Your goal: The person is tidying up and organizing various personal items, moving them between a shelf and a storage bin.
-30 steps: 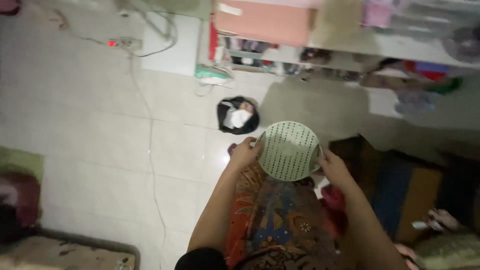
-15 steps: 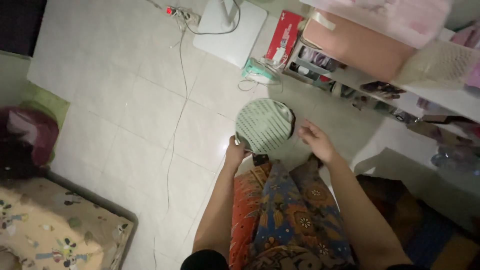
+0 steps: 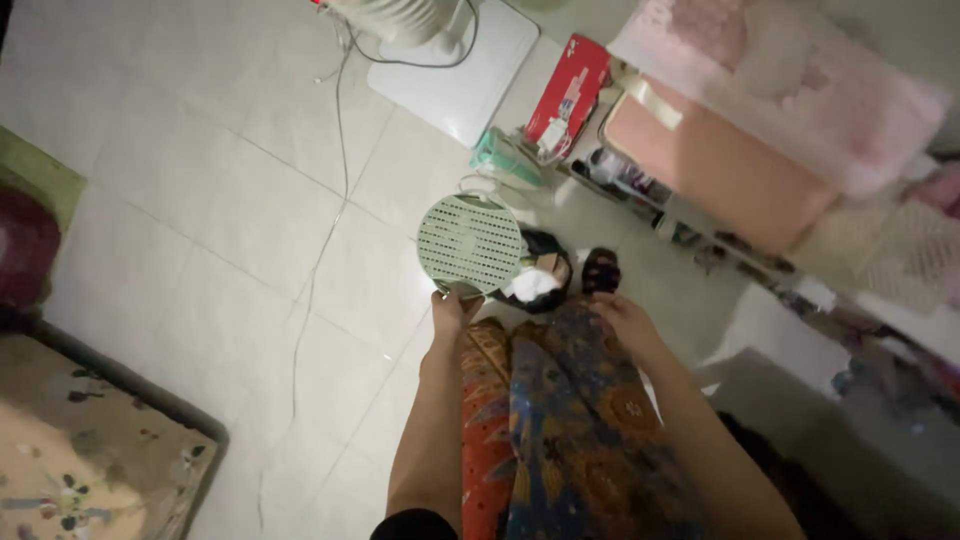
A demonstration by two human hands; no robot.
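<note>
Now | left hand [image 3: 452,310] pinches bottom rim of round green perforated lid [image 3: 470,244], lid above grip | right hand [image 3: 622,318] empty, fingers loose, on patterned skirt [image 3: 570,420] | black bag [image 3: 540,280] just right of lid

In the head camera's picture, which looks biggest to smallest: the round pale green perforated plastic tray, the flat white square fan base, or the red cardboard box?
1. Flat white square fan base
2. Round pale green perforated plastic tray, gripped by the left hand
3. Red cardboard box

The tray is lifted nearer the camera, so its true size against the base is unsure.
</note>
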